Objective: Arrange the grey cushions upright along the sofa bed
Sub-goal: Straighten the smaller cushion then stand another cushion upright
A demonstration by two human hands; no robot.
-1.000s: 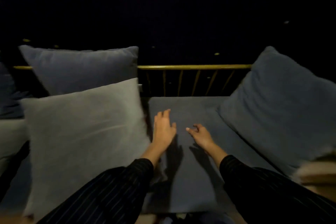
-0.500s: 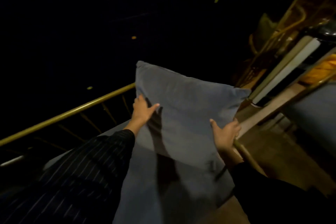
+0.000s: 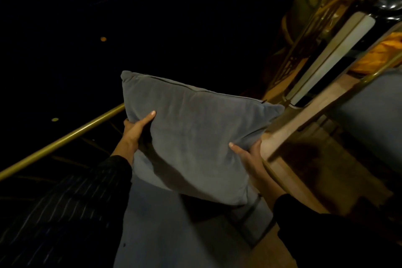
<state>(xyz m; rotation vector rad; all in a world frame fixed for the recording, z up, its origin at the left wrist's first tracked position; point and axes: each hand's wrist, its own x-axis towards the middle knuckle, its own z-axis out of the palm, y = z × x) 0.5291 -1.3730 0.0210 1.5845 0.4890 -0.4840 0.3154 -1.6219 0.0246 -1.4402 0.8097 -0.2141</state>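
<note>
A grey cushion (image 3: 195, 135) hangs in the air above the sofa bed's grey mattress (image 3: 165, 233), tilted, with its zip edge at the top. My left hand (image 3: 136, 129) grips its left edge, thumb on the front face. My right hand (image 3: 247, 154) grips its lower right edge from below. The cushion's shadow falls on the mattress beneath it. No other cushions show in this view.
A brass rail (image 3: 61, 142) runs along the sofa's back at left, darkness beyond it. To the right are a wooden ledge (image 3: 304, 119), a second brass rail (image 3: 389, 64), another grey seat (image 3: 376, 113) and a white-and-black object (image 3: 339, 50).
My view swung right from the middle of the sofa. My hands, empty a second ago, took hold of the right-hand cushion and lifted it off the mattress, shifting the grip to its sides.
</note>
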